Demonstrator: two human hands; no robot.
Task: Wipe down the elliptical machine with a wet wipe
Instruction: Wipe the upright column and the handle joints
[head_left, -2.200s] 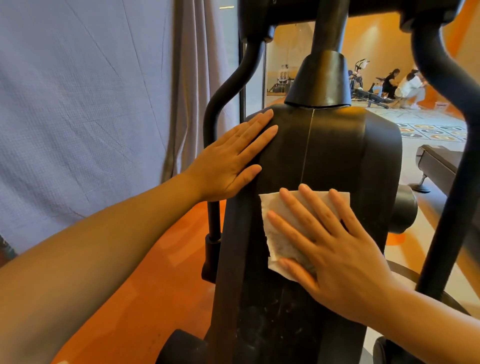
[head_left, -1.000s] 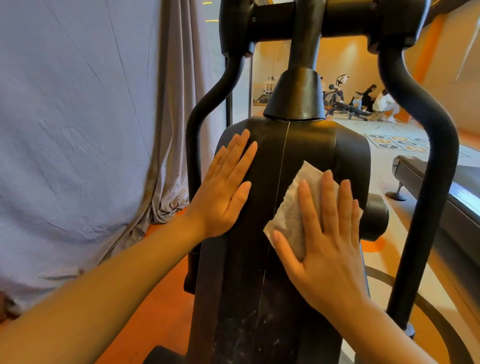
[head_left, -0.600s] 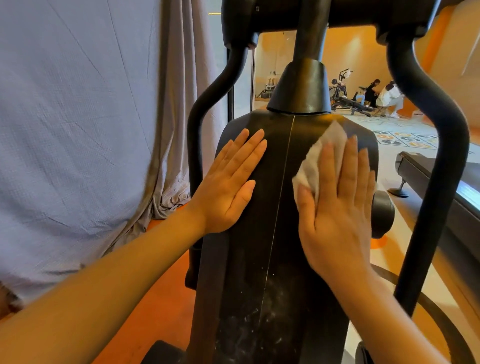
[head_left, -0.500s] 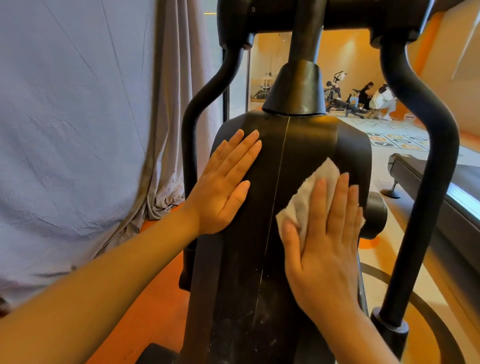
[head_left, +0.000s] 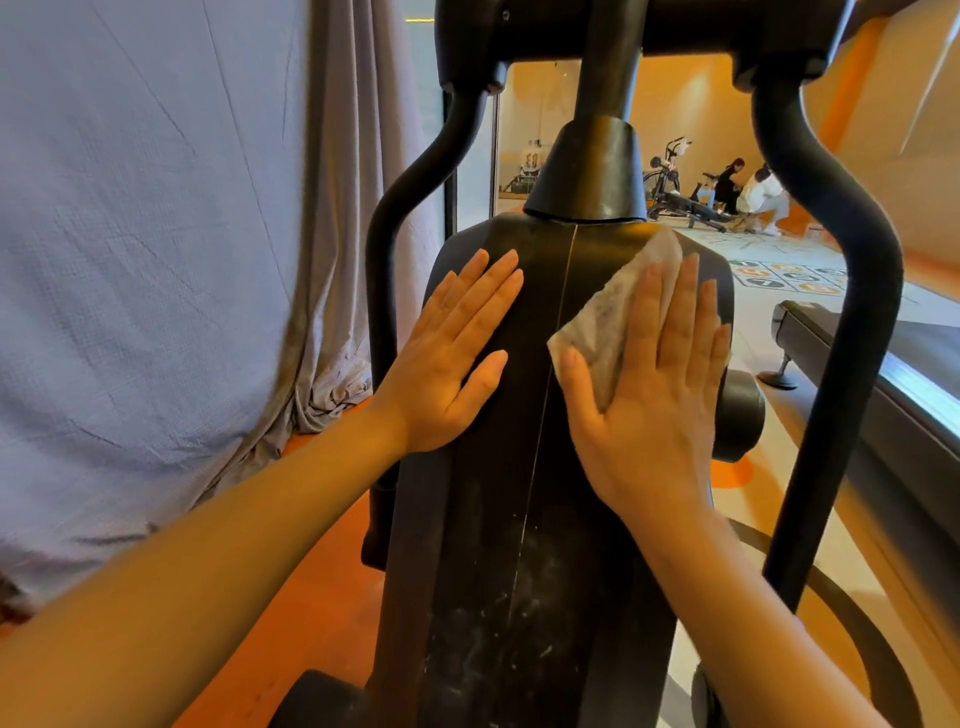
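The black elliptical machine (head_left: 524, 519) fills the middle of the view, its curved housing split by a thin centre seam. My right hand (head_left: 654, 384) lies flat with straight fingers on a soiled white wet wipe (head_left: 608, 312), pressing it against the upper right of the housing, just right of the seam. The wipe's far corner reaches the housing's top edge. My left hand (head_left: 457, 353) rests flat on the upper left of the housing, fingers straight, holding nothing. Dust and white specks cover the lower housing.
Two black handle arms (head_left: 400, 218) (head_left: 841, 270) rise on either side of the housing. A grey curtain (head_left: 182, 260) hangs at the left over an orange floor. A treadmill (head_left: 883, 364) stands at the right. People and gym equipment (head_left: 748, 192) are far behind.
My right hand has rubbed the wipe up and down the right half of the housing and now sits higher than half a second ago. My left hand stays flat on the left side.
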